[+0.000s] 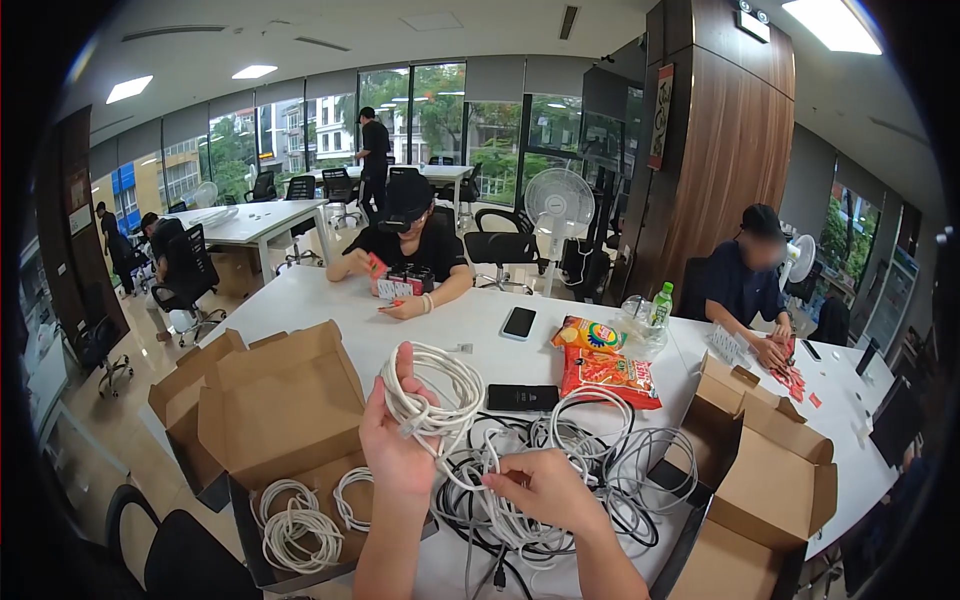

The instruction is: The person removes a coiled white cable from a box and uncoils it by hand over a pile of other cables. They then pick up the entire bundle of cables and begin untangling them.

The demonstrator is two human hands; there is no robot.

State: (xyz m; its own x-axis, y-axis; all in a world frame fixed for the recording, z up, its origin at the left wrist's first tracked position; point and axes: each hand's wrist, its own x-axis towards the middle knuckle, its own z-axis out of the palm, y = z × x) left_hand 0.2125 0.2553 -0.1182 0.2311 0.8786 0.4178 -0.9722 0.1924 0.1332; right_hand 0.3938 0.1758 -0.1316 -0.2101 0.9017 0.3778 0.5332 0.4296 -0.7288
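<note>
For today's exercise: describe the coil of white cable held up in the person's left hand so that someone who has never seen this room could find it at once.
Start at the big white table, then find the tangled heap of white and black cables at its near edge. Just above that heap, the left hand lifts the coiled white cable. Unlike the loose heap and the bundles lying in the open cardboard box, it is a neat loop held in the air.

My view is bright and evenly lit: ceiling panels [838,24] glow overhead and daylight comes through the far windows [420,105]. Shadows on the white table [330,300] are faint. Fisheye bending curves the edges, and dark vignetting fills the corners. Far faces look blurred.
</note>
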